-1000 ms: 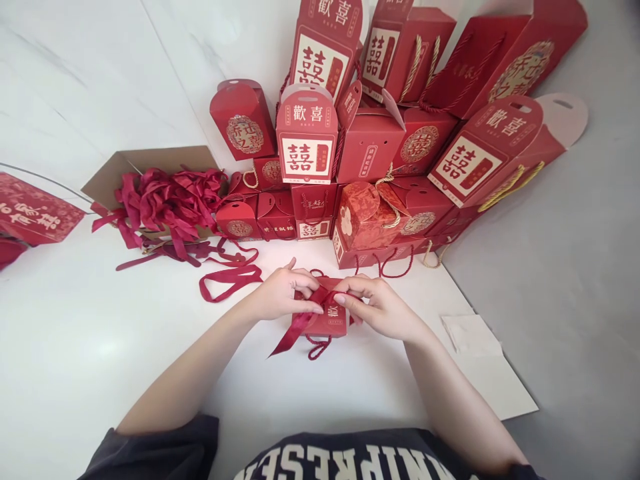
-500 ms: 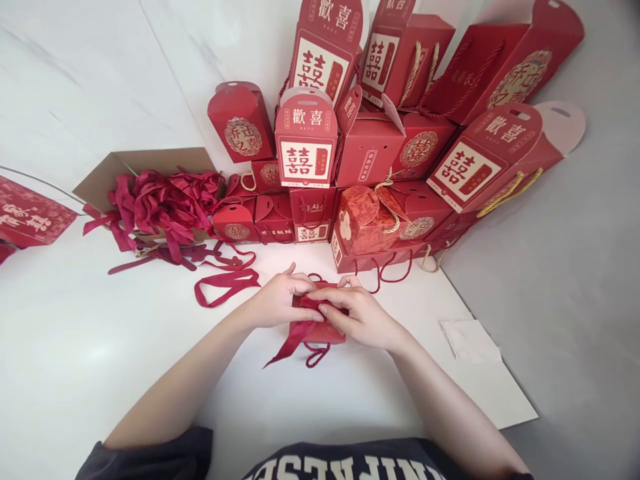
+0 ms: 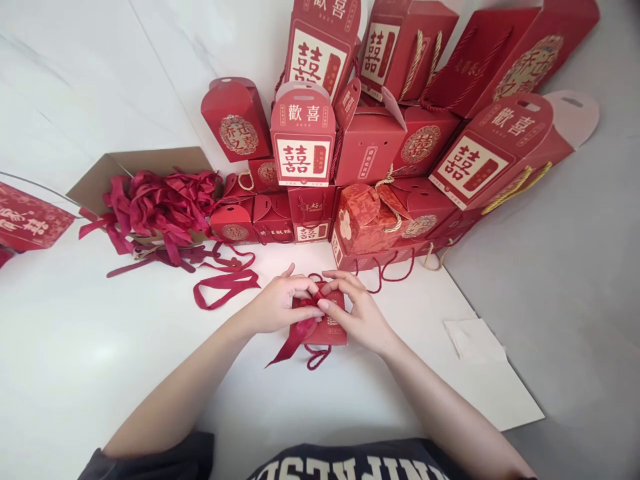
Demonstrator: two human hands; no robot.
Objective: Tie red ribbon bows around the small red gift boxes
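Ribbons in carton, gift boxes to right

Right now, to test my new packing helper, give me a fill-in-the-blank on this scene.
The left hand and right hand pinch a dark red ribbon on a small ____ box.
The open ____ box at far left holds a heap of ribbons.
The tall gift box ahead shows the two characters ____ at its top.

Missing: red; cardboard; 歡喜.

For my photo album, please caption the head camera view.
Left hand and right hand hold a dark red ribbon on a small red gift box, before stacked red gift boxes.
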